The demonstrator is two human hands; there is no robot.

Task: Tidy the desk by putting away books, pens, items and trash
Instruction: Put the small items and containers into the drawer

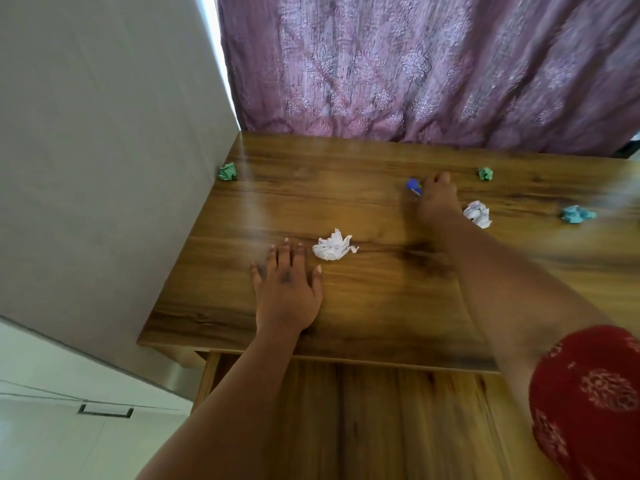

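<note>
On desk (363, 296), L hand (285, 289) lies flat, palm down, fingers spread, holding nothing, just beside white paper wad (333, 245). R arm stretched far fwd; R hand (437, 199) curled on small blue item (414, 186), grip detail blurred. Other wads scattered near back edge.

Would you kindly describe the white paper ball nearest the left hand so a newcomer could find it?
Start at the wooden desk before the purple curtain. The left hand lies flat near its front; just right of its fingertips sits the crumpled white paper. The other white paper lies farther back, beside the right hand.
</note>
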